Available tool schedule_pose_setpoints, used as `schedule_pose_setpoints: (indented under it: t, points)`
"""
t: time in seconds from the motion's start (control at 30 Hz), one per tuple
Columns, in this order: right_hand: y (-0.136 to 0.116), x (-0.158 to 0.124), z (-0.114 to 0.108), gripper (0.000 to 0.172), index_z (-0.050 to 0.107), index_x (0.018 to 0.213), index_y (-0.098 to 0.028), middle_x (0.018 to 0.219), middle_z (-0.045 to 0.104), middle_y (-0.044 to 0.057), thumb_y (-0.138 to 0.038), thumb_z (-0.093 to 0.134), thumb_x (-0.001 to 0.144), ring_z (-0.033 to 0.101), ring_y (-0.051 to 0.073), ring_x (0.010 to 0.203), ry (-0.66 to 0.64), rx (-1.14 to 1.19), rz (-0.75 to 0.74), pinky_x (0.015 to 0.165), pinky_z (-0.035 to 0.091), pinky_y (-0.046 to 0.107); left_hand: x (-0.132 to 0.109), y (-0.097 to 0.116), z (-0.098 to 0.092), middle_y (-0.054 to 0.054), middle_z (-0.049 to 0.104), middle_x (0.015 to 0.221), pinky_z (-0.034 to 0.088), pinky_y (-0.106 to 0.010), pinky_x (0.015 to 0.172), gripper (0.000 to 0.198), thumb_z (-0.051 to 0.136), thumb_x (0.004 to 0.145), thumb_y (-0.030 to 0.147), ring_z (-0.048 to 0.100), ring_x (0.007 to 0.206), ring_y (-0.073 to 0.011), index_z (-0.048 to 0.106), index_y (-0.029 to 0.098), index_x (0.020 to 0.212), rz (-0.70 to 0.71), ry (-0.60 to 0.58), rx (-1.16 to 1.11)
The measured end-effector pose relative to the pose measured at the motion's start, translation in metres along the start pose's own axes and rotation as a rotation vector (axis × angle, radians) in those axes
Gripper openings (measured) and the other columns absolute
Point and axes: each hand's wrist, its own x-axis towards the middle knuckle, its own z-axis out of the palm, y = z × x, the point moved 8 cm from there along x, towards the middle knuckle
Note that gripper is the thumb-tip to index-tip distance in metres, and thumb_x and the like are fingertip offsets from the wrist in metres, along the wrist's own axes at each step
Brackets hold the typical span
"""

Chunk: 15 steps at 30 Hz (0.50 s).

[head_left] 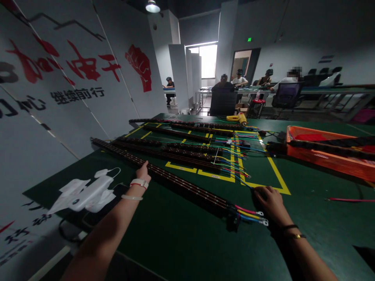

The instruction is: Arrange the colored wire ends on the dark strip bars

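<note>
A long dark cable chain point(187, 182) lies slantwise across the green table point(181, 242). Red, yellow and blue wires point(249, 214) with ring terminals come out of its near right end. My left hand point(143, 173) is closed at the chain's near edge, index finger laid over it; the thumb's grip is partly hidden. To the right, my right hand point(270, 201) is low over the table with fingers curled at the end of a thin blue wire point(241, 181), which runs from a neighbouring chain point(193, 160). Its fingertips are partly hidden.
Several more chains point(187, 134) lie behind, across yellow tape outlines point(277, 171). An orange crate point(325, 156) stands right, a yellow heat gun point(238, 118) at the back. A white tissue pack point(90, 193) lies left. People point(240, 80) sit at far tables.
</note>
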Motion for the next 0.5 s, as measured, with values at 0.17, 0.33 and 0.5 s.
schedule_pose_setpoints:
  t: [0.17,0.33,0.5]
  points:
    - [0.0,-0.001,-0.001,0.037,0.067,0.093,-0.019,0.086,0.061,0.009,-0.047,0.044,0.085,0.054,0.023,0.078,-0.001,0.012,0.008,0.072,0.04,0.035,-0.015,-0.006,0.001,-0.007,0.06,0.107,0.053,-0.037,0.075,0.029,0.054,0.086,0.031,0.06,0.089,-0.017,0.056,0.015,0.11,-0.152,-0.093,0.042]
    - [-0.002,-0.001,-0.002,0.037,0.066,0.093,-0.019,0.087,0.061,0.009,-0.046,0.043,0.087,0.054,0.023,0.08,-0.029,0.044,0.034,0.074,0.04,0.034,-0.028,0.002,-0.002,-0.003,0.06,0.076,0.051,-0.027,0.066,0.008,0.054,0.08,0.011,0.06,0.068,-0.0126,0.057,0.012,0.072,-0.146,-0.145,0.129]
    - [-0.002,-0.001,-0.004,0.034,0.066,0.094,-0.02,0.088,0.061,0.009,-0.045,0.045,0.087,0.054,0.023,0.082,-0.022,0.061,0.046,0.075,0.04,0.035,-0.027,0.038,-0.01,-0.004,0.059,0.082,0.049,-0.036,0.082,0.006,0.062,0.071,0.015,0.06,0.087,-0.0192,0.057,0.014,0.075,0.111,-0.155,0.277]
